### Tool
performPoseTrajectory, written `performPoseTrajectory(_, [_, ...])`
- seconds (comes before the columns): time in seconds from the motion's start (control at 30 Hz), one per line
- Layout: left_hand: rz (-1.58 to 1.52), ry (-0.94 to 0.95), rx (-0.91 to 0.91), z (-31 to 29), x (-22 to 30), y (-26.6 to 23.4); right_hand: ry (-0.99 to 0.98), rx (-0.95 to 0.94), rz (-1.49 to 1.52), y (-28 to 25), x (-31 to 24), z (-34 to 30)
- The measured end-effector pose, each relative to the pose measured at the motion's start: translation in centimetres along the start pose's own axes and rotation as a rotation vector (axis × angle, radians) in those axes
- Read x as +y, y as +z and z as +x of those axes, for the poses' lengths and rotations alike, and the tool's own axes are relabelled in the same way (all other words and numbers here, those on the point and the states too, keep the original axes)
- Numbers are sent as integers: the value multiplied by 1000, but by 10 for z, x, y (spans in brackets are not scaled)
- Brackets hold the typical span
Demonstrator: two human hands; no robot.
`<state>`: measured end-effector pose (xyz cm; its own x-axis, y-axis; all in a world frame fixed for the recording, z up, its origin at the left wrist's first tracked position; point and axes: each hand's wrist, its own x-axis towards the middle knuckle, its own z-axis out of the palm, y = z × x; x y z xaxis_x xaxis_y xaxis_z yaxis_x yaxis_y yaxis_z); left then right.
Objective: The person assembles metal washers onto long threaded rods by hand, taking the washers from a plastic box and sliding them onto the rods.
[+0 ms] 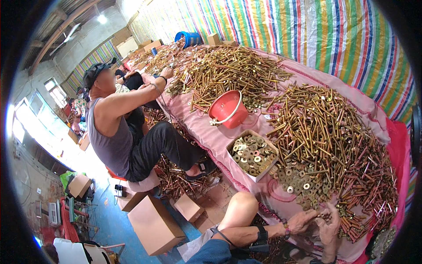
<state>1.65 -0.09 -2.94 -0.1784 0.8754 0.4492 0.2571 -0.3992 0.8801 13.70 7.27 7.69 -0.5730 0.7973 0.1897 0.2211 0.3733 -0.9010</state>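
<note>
My left hand (303, 222), with a bead bracelet and a dark band behind it, is at the lower right, fingers pinched together. Facing it, my right hand (329, 225) is closed too, its fingertips almost meeting those of the left. Some small metal piece seems to be between them, too small to name. Just beyond lie loose washers (303, 182) on the pink cloth (211, 132). Long brass-coloured bolts (312, 132) are heaped beyond those, with reddish bolts (369, 185) to the right. A box of washers (277, 162) stands to the left of the heap.
A red bucket (229, 112) with a white handle tilts between two bolt heaps. To the left a person (110, 127) in a grey vest sits reaching toward the far heap (237, 66). Cardboard boxes (156, 224) stand on the blue floor. A striped sheet (316, 39) covers the wall.
</note>
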Motion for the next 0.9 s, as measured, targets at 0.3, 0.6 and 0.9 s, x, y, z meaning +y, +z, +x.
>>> performPoseTrajectory(0.3, [-21,-35,-26,-8,-16,5,-152,-159,-170,-16,11,4])
performPoseTrajectory(0.6, [181,115,107,-20,-39,19,23,-82,-217,-11,21,-1])
performPoseTrajectory(0.9, [137,-87,67,-3,-3,-10,-154,-140,-214,-12,-8,13])
